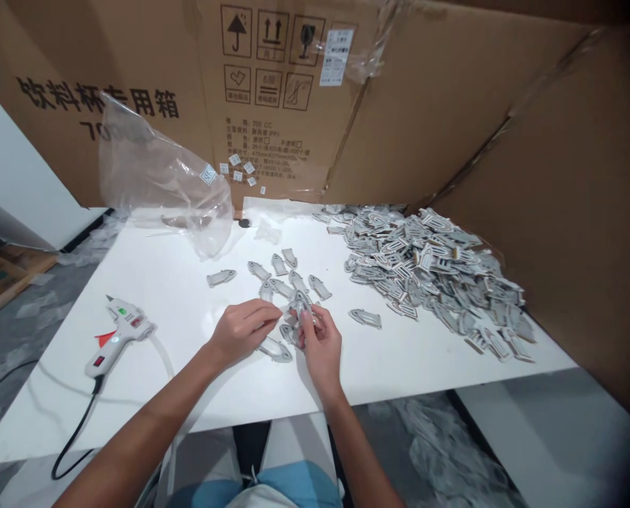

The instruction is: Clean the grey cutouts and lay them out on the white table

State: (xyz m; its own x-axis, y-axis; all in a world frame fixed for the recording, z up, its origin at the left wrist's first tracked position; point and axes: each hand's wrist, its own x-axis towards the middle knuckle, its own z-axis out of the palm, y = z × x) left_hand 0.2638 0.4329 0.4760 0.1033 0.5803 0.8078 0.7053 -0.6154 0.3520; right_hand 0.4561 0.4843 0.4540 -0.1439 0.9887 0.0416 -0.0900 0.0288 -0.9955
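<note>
Blue shorts [298, 485] sit nearest; over the white worktop [150, 416], the fingers of the right hand [322, 353] pinch a grey cut-out piece [300, 303], while the left hand's [239, 331] curled fingers touch or nearly touch it, unclear which. A slack pinch could drop it among the loose pieces [319, 287].

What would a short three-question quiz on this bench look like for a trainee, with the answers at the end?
1. True or false: the hot glue gun lies to the left of the left hand.
2. What does the right hand hold? A) a grey cut-out piece B) the hot glue gun C) a clear plastic bag
3. Fill in the blank: the heap of grey cut-out pieces lies on the ____ side of the white table.

Key: 1 true; 2 A; 3 right.
</note>
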